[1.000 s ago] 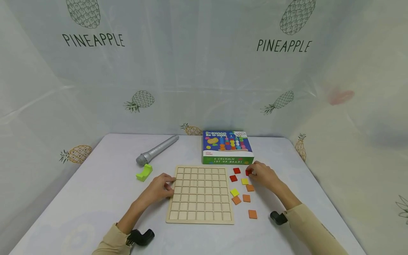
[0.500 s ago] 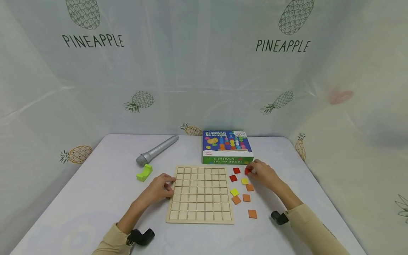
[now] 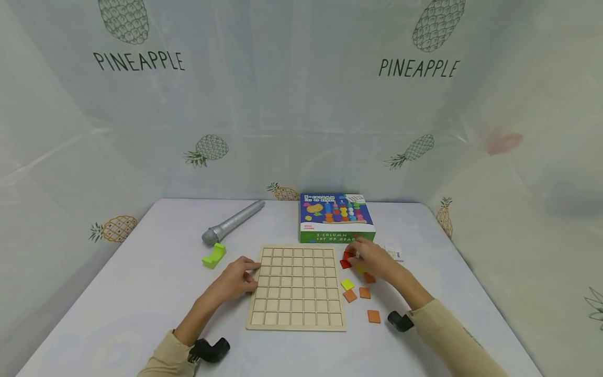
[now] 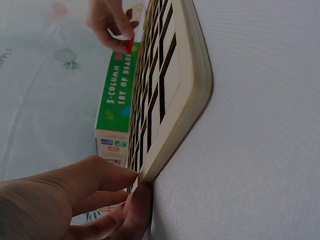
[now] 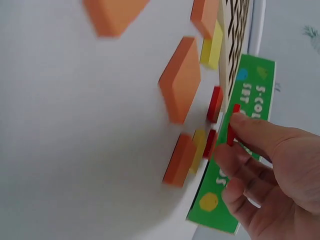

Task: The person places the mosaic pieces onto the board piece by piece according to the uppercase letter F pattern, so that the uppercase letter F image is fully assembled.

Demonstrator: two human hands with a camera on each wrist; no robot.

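A wooden grid board [image 3: 296, 288] lies flat on the table, its square recesses bare. At its left edge, my left hand [image 3: 234, 278] grips the rim between thumb and fingers, seen close up in the left wrist view. My right hand [image 3: 374, 259] pinches a small red tile [image 5: 232, 131] between thumb and fingertips, raised above the other tiles. Below it lie two more red tiles, one of them a red tile [image 5: 215, 105] by the board. Near these are a yellow tile [image 3: 347, 284] and several orange tiles [image 3: 365, 292]; another yellow tile is partly covered by the hand.
Behind the board stands a green and blue bead-set box [image 3: 336, 220]. A silver toy microphone [image 3: 233, 224] lies at the back left, with a bright green curved block [image 3: 214, 255] before it. Right of the right hand is a small printed card [image 3: 394, 253].
My right hand has lifted the red tile and carried it left toward the other red tiles, uncovering the printed card. My left hand keeps its place on the board.
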